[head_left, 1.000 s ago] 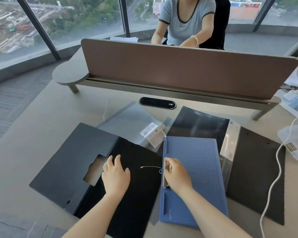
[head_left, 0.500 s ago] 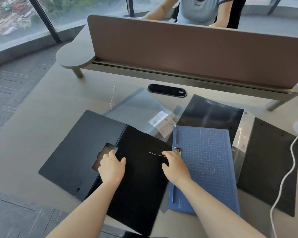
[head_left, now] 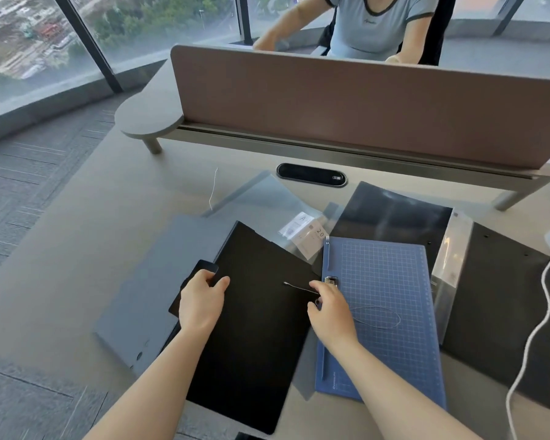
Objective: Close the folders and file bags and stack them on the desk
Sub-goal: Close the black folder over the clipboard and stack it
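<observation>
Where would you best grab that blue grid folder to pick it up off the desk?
Probably by the blue grid folder's near bottom edge, which overhangs the desk edge, coming from the person's side; it lies flat, so fingers can slip under there.

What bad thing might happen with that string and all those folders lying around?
1. The thin string lies looped on the blue folder under the right hand; it may snag or get trapped when covers close.
2. The left hand grips the black folder's tab, which may bend if pulled hard.
3. The clear file bag sits partly underneath and may slide.
</observation>
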Motion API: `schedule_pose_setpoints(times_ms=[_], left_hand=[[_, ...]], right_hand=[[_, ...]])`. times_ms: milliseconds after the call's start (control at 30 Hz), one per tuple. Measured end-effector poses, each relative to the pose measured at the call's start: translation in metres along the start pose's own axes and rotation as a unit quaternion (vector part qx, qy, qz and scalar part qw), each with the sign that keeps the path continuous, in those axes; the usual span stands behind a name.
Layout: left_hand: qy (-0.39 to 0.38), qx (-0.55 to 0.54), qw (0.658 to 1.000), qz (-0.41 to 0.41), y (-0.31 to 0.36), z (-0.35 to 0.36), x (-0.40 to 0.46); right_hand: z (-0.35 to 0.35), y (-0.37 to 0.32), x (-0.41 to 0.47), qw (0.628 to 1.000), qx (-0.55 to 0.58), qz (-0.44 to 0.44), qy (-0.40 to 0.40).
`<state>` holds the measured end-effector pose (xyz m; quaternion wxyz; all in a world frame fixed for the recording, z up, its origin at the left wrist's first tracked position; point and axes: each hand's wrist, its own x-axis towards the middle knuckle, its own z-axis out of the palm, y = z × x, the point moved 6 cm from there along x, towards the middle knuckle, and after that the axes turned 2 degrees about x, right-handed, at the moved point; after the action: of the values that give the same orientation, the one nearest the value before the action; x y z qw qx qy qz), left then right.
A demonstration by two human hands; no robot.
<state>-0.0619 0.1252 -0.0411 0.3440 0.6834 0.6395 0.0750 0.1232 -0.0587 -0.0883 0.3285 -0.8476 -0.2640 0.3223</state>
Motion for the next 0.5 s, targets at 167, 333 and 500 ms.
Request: schedule_pose_setpoints(times_ms=[167, 333, 500], left_hand=[[0.052, -0.029, 0.998, 0.031, 0.023, -0.035, -0.005], [0.092, -0.073, 0.990, 0.079, 0.058, -0.070, -0.023], [0.105, -0.108, 0.981, 0.125, 0.090, -0.092, -0.045]], right_hand=[[-0.007, -0.005, -0.007, 0.993, 0.099, 0.042, 0.049], [0.005, -0.018, -0.010, 0.971, 0.211, 0.111, -0.016], [0.013, -0.043, -0.016, 0.897, 0.420, 0.121, -0.063]])
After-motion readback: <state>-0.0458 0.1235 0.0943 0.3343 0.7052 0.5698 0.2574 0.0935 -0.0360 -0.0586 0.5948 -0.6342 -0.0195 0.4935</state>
